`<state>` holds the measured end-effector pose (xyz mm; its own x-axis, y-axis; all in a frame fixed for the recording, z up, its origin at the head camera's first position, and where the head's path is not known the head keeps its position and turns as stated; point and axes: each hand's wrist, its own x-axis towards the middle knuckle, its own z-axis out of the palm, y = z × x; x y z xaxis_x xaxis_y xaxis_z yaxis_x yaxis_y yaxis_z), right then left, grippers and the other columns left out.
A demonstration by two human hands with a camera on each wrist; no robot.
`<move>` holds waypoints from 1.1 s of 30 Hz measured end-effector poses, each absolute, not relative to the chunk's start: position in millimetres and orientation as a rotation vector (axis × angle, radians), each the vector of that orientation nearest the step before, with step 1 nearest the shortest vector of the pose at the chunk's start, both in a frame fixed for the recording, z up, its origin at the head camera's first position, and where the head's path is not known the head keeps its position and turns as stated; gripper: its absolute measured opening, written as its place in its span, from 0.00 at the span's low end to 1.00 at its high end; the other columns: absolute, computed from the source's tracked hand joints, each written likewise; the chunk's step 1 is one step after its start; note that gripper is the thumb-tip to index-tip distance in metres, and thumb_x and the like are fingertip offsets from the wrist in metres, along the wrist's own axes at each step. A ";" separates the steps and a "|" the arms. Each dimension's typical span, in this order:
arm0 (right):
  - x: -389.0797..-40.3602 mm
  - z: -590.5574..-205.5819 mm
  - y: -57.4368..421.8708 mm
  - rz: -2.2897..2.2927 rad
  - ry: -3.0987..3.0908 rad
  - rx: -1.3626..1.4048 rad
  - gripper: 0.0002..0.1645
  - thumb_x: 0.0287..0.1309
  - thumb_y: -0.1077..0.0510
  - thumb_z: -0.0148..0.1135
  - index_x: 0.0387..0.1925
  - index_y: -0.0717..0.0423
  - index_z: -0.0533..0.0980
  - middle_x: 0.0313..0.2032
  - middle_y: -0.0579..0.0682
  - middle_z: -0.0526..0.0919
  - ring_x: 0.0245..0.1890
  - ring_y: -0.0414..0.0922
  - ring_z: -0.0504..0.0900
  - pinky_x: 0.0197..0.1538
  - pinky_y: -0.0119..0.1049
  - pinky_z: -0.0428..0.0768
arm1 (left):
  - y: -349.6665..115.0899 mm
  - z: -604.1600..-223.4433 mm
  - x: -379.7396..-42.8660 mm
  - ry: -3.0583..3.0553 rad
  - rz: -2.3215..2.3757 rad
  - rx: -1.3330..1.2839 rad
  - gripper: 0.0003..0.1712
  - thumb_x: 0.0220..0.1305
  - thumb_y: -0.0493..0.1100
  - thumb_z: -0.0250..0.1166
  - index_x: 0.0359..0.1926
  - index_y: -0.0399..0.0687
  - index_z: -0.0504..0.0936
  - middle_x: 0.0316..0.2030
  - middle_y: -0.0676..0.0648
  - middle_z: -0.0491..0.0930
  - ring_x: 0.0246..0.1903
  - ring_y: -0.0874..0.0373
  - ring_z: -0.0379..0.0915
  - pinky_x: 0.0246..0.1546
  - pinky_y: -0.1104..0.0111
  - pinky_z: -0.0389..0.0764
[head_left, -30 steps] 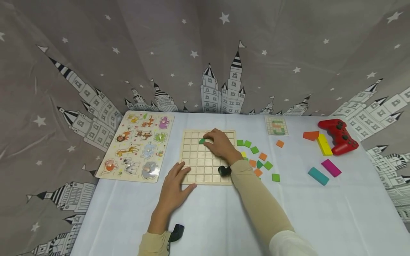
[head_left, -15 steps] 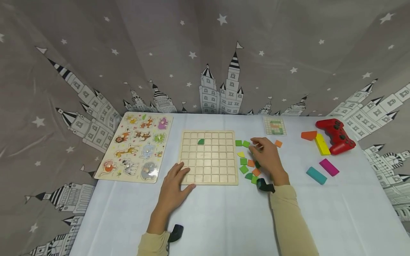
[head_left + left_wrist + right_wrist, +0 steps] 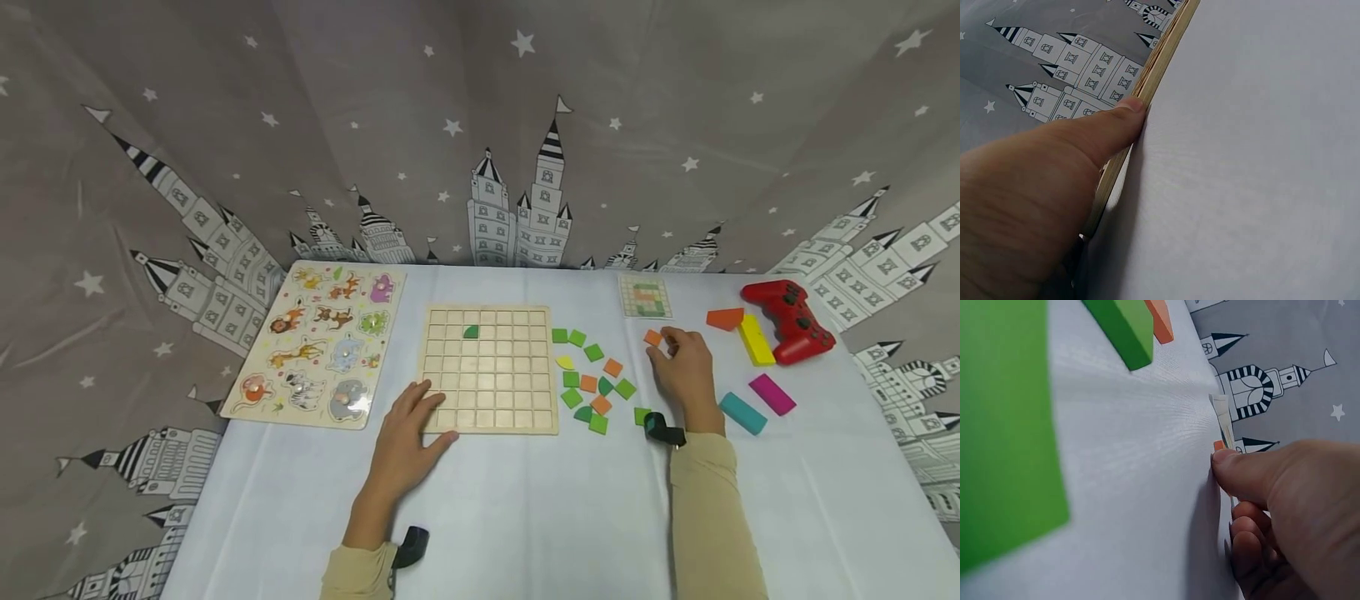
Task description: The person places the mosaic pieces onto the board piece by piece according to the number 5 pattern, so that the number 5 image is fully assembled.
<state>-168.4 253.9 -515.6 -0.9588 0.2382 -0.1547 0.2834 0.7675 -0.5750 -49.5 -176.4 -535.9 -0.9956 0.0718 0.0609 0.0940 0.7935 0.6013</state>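
Observation:
A wooden grid board [image 3: 487, 375] lies in the middle of the table, with a dark green quarter-round tile [image 3: 471, 332] in one of its upper cells. My left hand [image 3: 408, 433] rests on the board's lower left corner, fingers relaxed; the left wrist view shows the thumb [image 3: 1119, 125] touching the board's wooden edge [image 3: 1169, 47]. To the right, my right hand [image 3: 686, 375] pinches an orange square tile [image 3: 652, 337] between thumb and forefinger. In the right wrist view only a sliver of that orange tile [image 3: 1218, 445] shows beyond the thumb.
Loose green square tiles [image 3: 572, 379], orange ones and a yellow piece [image 3: 565, 362] lie right of the board. A pattern card [image 3: 646, 297] sits behind them. Farther right are a red game controller [image 3: 795, 323] and coloured blocks [image 3: 757, 340]. An animal puzzle [image 3: 318, 346] lies left.
My right hand left the dark green quarter-round tile in the board, passed over the loose tiles and moved right to the orange square tile. My left hand stayed at the board's corner.

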 end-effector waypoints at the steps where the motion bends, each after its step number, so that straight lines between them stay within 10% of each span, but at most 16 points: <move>1: -169.0 -517.0 254.6 -0.961 2.888 0.437 0.31 0.72 0.53 0.60 0.70 0.62 0.68 0.58 0.65 0.70 0.53 0.58 0.70 0.62 0.53 0.78 | -176.3 -536.2 -49.5 -2.941 -0.989 -0.136 0.37 0.58 0.56 0.75 0.66 0.52 0.76 0.76 0.44 0.63 0.78 0.40 0.52 0.75 0.39 0.59; 18: -169.1 -505.8 234.7 -1.006 2.922 0.316 0.26 0.72 0.51 0.57 0.62 0.63 0.74 0.54 0.63 0.72 0.52 0.57 0.71 0.57 0.52 0.77 | -176.8 -536.3 -48.9 -2.920 -0.982 -0.153 0.36 0.57 0.54 0.76 0.65 0.52 0.77 0.75 0.43 0.64 0.77 0.40 0.53 0.74 0.38 0.59; 33: -176.6 -498.2 84.7 -1.089 2.857 -0.437 0.22 0.70 0.46 0.62 0.56 0.55 0.79 0.48 0.52 0.79 0.43 0.47 0.76 0.48 0.44 0.79 | -177.0 -536.5 -48.6 -2.951 -1.024 -0.120 0.36 0.59 0.56 0.75 0.66 0.53 0.77 0.76 0.45 0.63 0.79 0.42 0.51 0.76 0.40 0.57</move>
